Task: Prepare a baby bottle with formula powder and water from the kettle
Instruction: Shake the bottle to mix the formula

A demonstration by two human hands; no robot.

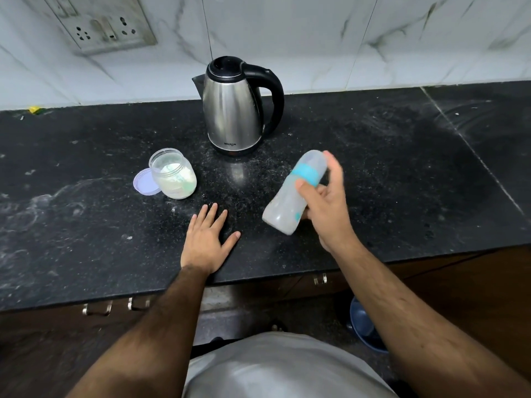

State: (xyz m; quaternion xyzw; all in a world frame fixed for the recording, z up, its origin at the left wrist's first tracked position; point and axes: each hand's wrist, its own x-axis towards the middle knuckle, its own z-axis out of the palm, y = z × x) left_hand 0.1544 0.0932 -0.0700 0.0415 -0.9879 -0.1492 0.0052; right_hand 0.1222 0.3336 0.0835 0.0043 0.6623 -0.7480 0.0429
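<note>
A: Where is the bottle (293, 193) held?

B: Right of centre frame, clear of the worktop (402, 156). It is gripped by the right hand (324, 202). Its long axis is tilted, cap end toward the upper right, base toward the lower left.

A: And the left hand (208, 239)?

B: It is laid flat on the worktop, fingers straight, nothing held. The open jar (173, 173) and its lid (145, 182) are nearer this hand. The kettle (235, 107) is set behind, at upper centre.

I note the tabletop (373, 168) as polished black speckled stone, dusted with pale smears. Kettle (234, 110): brushed steel body, glossy black plastic handle and lid. Jar (173, 175): clear plastic, its lid (143, 183) matt lilac. Bottle (293, 193): cloudy translucent plastic, smooth turquoise collar. Wall (287, 38): glossy marble-look tile.
</note>
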